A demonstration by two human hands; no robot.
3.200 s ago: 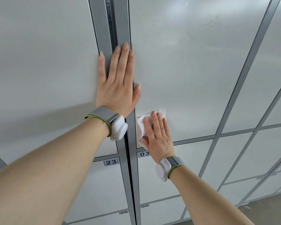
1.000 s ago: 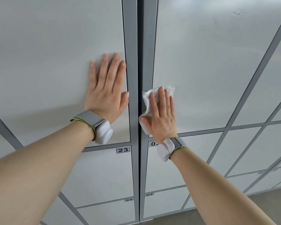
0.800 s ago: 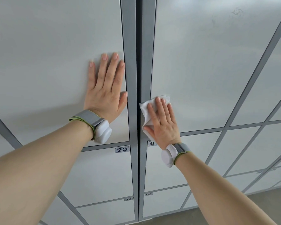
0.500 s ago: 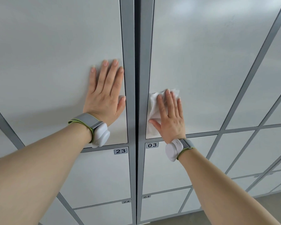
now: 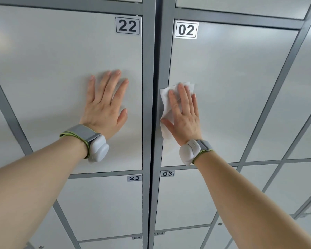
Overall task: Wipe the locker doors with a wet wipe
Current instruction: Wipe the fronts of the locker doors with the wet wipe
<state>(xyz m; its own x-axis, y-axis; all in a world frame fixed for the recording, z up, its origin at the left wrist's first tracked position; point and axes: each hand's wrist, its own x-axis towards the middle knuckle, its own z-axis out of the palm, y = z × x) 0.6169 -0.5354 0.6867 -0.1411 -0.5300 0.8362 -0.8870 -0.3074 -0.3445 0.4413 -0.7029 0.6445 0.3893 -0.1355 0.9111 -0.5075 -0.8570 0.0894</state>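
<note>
An open right hand (image 5: 184,115) is pressing a crumpled white wet wipe (image 5: 164,102) flat on the left edge of grey locker door 02 (image 5: 232,90), its panel stretching rightward, the open left hand (image 5: 105,106) bracing door 22 (image 5: 52,69).

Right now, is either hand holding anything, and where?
The right hand presses the wet wipe on door 02, covering the wipe's right side; the left hand holds nothing.

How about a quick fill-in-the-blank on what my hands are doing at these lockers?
1. The right hand presses the wet wipe on a door numbered ____.
2. The left hand lies flat on a neighbouring door numbered ____.
3. The lower door beneath the left hand is numbered ____.
Missing: 02; 22; 23.
</note>
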